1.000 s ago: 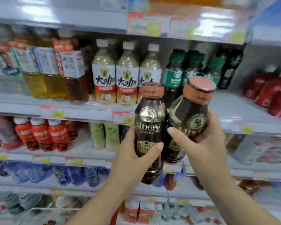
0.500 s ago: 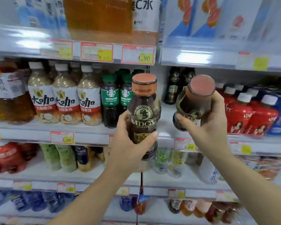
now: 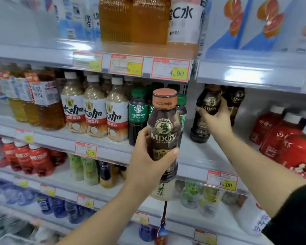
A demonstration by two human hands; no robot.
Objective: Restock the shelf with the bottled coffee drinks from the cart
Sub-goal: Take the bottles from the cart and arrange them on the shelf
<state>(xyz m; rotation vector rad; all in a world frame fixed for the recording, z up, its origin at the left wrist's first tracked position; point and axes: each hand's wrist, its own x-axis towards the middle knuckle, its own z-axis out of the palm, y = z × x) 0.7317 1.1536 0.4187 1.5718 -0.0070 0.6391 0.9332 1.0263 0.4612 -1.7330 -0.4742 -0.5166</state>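
Fingers of the right hand (image 3: 217, 121) curl round a coffee bottle (image 3: 206, 110), its base at or just above the shelf (image 3: 189, 152), close before a matching bottle (image 3: 236, 101), evidently filling that row, while the left hand (image 3: 148, 156) clasps a second coffee bottle (image 3: 164, 131) upright, clear of the shelf, apparently next in turn.

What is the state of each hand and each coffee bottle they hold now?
Left hand: grips the front bottle.
Front bottle: capped, upright, held before the shelf.
Right hand: grips the rear bottle.
Rear bottle: upright, base at the shelf.
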